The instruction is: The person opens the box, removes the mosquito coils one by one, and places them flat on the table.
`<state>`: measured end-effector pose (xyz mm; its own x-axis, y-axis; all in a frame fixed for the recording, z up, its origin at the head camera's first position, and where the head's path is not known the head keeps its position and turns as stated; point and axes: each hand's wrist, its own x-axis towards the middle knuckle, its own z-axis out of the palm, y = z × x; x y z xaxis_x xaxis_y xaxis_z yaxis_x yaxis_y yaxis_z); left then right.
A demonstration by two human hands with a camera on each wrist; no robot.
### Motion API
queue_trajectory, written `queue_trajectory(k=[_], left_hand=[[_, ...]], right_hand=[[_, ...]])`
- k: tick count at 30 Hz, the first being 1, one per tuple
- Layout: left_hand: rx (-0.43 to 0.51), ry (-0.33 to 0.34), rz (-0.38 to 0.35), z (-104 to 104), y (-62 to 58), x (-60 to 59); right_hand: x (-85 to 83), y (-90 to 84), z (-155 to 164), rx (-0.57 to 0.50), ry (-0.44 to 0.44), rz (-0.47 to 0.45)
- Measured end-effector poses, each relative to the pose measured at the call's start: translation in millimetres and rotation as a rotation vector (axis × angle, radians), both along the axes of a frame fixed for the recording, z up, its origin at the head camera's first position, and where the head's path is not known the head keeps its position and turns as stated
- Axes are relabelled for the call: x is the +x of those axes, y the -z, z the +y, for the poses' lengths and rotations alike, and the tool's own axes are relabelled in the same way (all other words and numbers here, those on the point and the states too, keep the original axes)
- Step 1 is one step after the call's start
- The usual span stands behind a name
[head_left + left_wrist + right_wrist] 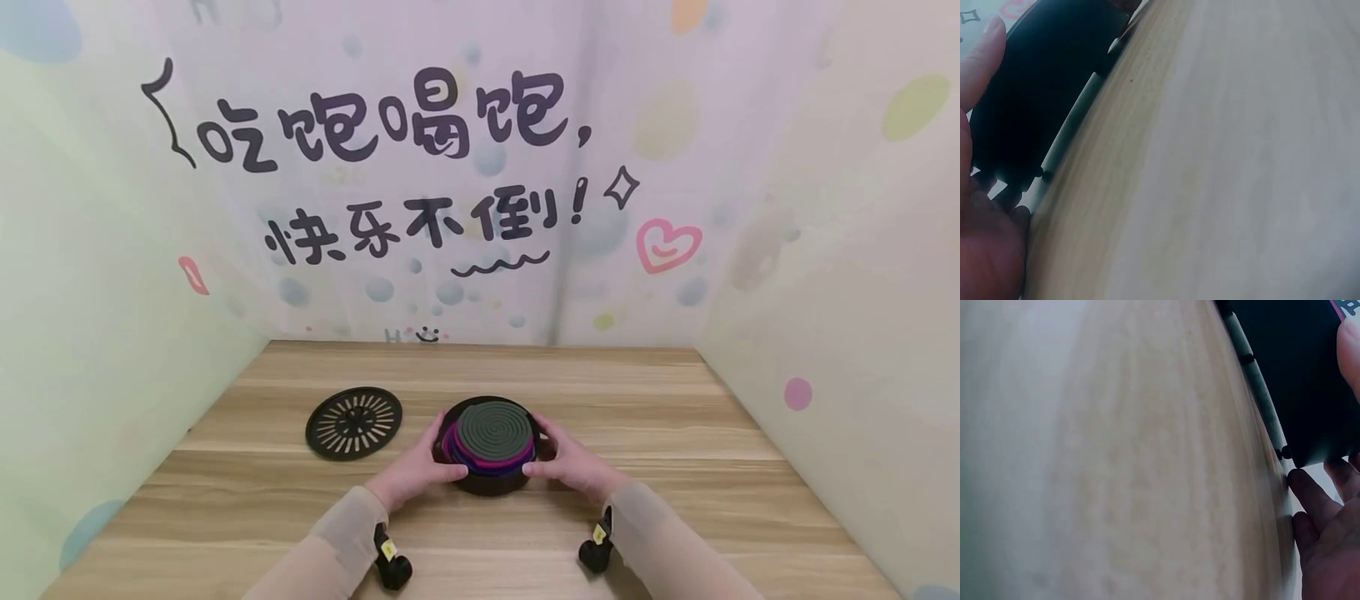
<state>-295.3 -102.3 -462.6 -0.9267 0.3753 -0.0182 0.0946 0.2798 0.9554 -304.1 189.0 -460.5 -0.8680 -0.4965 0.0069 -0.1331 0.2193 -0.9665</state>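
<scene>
A black round holder point(491, 483) stands on the wooden table point(675, 467), near its middle. In it lies a stack of spiral coils: a grey-green one point(495, 429) on top, purple and pink ones point(453, 446) beneath. My left hand point(442, 454) grips the holder's left side, thumb along the front rim. My right hand point(542, 450) grips the right side the same way. The left wrist view shows the holder's dark wall point(1035, 94) beside my thumb point(979, 62). In the right wrist view the dark wall point(1297, 375) stands above my fingers point(1322, 512).
A black slotted round lid point(353, 422) lies flat on the table just left of the holder. Pastel printed walls point(450, 208) close the table in at the back and on both sides. Bare wood stretches to the right and behind.
</scene>
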Motion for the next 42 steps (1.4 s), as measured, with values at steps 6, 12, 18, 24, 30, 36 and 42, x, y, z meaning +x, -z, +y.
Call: queue_trajectory(k=[6, 12, 18, 24, 30, 36, 42], left_hand=[[0.006, -0.009, 0.005, 1.2, 3.9, -2.1], [-0.014, -0.015, -0.004, -1.3, 7.7, -3.5], [-0.012, -0.018, -0.013, -3.4, 6.4, -3.1], [0.005, -0.018, -0.010, -2.8, 5.2, -2.5], [0.003, -0.028, -0.004, -1.3, 6.6, -2.3], [0.002, -0.025, -0.001, -1.7, 6.6, -2.5], [0.036, -0.001, -0.009, -1.8, 4.0, -2.2]], right_hand=[[-1.2, -3.6, 3.0, 0.018, -0.013, -0.006], [-1.2, -22.9, -1.8, 0.038, 0.129, -0.054], [-6.4, -41.6, -21.4, 0.128, 0.233, -0.002], [-14.2, -44.2, -36.4, 0.175, 0.286, 0.062], [-20.9, -40.1, -41.3, 0.225, 0.302, 0.135], [-23.3, -37.6, -43.1, 0.246, 0.291, 0.151], [-21.6, -39.2, -44.3, 0.253, 0.298, 0.153]])
